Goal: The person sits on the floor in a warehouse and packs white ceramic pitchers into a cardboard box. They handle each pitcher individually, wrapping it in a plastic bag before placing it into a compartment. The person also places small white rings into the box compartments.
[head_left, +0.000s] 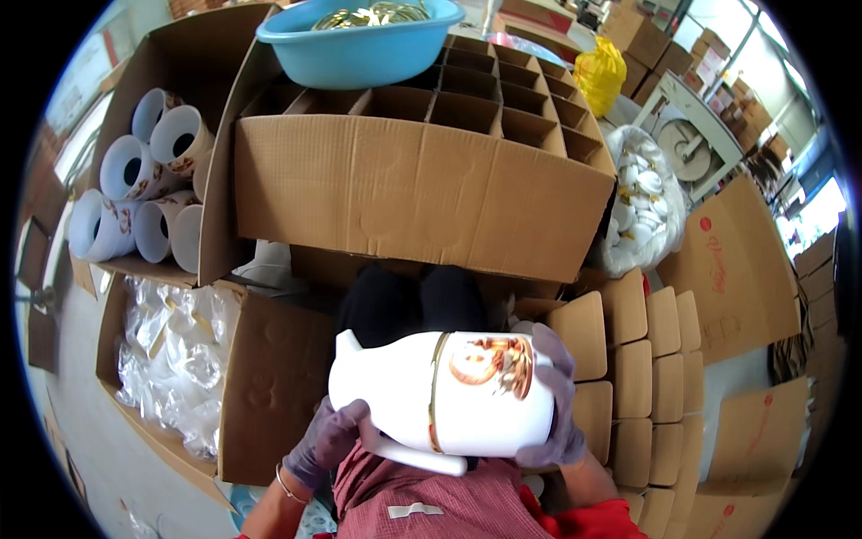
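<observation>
A white jug [386, 386] with a spout, a long handle and a gold band lies sideways above my lap, its printed picture facing up. The spouted end points left, and the handle is on the side nearest me. My left hand [328, 440], in a grey-purple glove, grips the jug near the handle's upper end. My right hand [558, 404], gloved alike, is wrapped round the base end at the right. Part of the fingers of both hands is hidden beneath the jug.
Ahead stands a carton [422, 193] with cardboard dividers, a blue basin [359, 49] of gold bands on it. At left are a box of white printed cylinders [126, 168] and a box of clear plastic bags [180, 359]. Cardboard dividers [628, 386] and a bag of white parts [639, 202] are right.
</observation>
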{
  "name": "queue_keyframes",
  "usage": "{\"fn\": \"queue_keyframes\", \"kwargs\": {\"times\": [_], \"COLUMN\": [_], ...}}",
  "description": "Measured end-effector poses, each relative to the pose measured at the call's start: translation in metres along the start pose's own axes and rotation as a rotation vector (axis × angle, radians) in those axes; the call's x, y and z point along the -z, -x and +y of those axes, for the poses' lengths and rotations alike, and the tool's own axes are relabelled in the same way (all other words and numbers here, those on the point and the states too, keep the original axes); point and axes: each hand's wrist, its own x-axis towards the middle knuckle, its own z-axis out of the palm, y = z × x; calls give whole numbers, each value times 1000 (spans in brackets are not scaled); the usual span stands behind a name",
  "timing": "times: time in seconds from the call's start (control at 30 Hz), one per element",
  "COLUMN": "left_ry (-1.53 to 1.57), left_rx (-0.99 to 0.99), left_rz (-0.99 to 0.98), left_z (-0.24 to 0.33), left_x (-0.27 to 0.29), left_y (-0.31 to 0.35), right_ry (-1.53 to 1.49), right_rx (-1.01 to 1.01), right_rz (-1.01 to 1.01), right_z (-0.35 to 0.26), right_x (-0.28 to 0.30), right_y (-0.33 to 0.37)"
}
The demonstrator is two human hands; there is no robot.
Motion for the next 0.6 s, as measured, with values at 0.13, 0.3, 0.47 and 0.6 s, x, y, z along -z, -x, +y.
{"fn": "queue_keyframes", "kwargs": {"times": [0.13, 0.3, 0.47, 0.6], "left_ry": [482, -154, -327, -286], "left_rx": [341, -196, -377, -186], "left_rz": [-64, 38, 103, 217], "left_z": [-5, 12, 40, 44], "left_x": [-6, -17, -24, -28], "left_y": [-8, -3, -7, -16], "right_ry": [123, -79, -444, -182], "right_rx": [324, -82, -448, -136], "right_rz": [-239, -55, 82, 49], "right_z": [-36, -4, 18, 18], "right_x": [17, 15, 1, 0], "right_y": [-47, -55, -56, -68]}}
